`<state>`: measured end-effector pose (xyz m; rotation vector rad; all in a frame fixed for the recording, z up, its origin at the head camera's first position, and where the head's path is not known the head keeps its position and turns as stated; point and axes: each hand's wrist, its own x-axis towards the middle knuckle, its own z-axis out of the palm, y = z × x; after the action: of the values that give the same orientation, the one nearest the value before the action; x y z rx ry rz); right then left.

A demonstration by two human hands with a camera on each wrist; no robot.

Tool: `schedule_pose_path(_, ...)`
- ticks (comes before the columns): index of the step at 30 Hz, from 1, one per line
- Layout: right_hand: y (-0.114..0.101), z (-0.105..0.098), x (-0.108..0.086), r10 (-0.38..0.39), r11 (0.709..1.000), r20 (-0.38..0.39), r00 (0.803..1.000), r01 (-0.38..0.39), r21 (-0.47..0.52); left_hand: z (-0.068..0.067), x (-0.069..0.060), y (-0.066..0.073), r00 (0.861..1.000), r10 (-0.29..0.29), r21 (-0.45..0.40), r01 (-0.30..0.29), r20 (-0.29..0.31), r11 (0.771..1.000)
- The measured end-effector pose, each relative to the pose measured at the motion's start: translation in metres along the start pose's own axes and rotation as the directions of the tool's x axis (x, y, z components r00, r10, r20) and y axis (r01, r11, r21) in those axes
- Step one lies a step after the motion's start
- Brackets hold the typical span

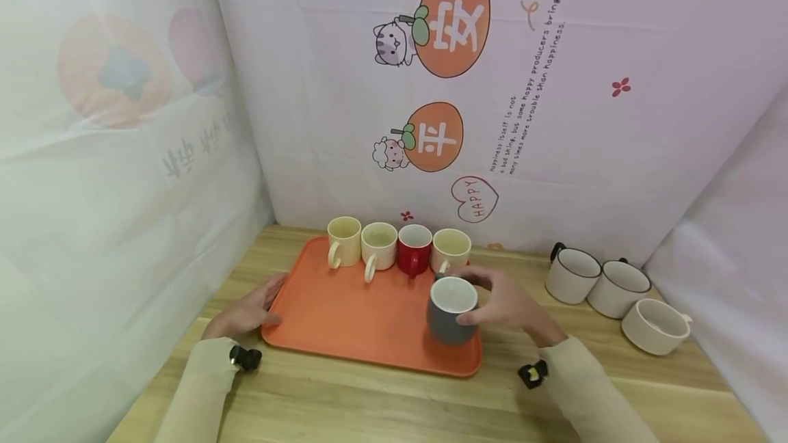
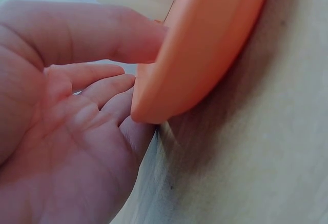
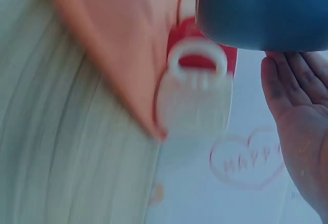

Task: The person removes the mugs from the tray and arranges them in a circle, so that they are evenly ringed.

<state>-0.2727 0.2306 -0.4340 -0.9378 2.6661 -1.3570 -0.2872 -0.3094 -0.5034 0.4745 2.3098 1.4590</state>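
A grey mug (image 1: 448, 323) with a pale inside is held by my right hand (image 1: 501, 299), thumb on its near side and fingers behind. In the right wrist view the grey mug (image 3: 261, 14) is off the tray's surface. My left hand (image 1: 246, 310) grips the left edge of the orange tray (image 1: 351, 313); the left wrist view has the thumb over the tray's rim (image 2: 205, 44) and the fingers against its outer side. Along the tray's far edge stand a pale yellow mug (image 1: 347, 250), a cream mug (image 1: 380, 255), a red mug (image 1: 406, 260) and another cream mug (image 1: 440, 258).
On the wooden table (image 1: 345, 402), right of the tray, stand two white mugs with dark rims (image 1: 566, 286) (image 1: 609, 298) and a low white cup (image 1: 649, 340). A printed cloth (image 1: 345, 87) hangs behind, with more white cloth at both sides.
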Motion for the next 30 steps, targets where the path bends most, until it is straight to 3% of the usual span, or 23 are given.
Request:
schedule_pose_path(7, 0.034, -0.042, -0.041, -0.015, 0.999, -0.108, 0.994, 0.010, -0.042, 0.000, 0.002, -0.001, 1.000, 0.010, -0.014, -0.009, 0.003, 1.000)
schedule_pose_path(14, 0.057, -0.059, -0.066, 0.022, 0.995, -0.167, 0.986, -0.038, -0.093, 0.001, 0.001, 0.000, 1.000, 0.016, -0.022, -0.016, -0.009, 1.000)
schedule_pose_path(20, 0.070, -0.062, -0.075, 0.070, 0.992, -0.202, 0.977, -0.090, -0.088, 0.001, -0.001, -0.002, 1.000, 0.000, -0.020, 0.000, -0.012, 1.000)
schedule_pose_path(30, 0.094, -0.066, -0.079, 0.051, 0.993, -0.246, 0.968, -0.074, -0.087, 0.002, -0.001, 0.003, 1.000, 0.010, -0.019, -0.010, -0.014, 1.000)
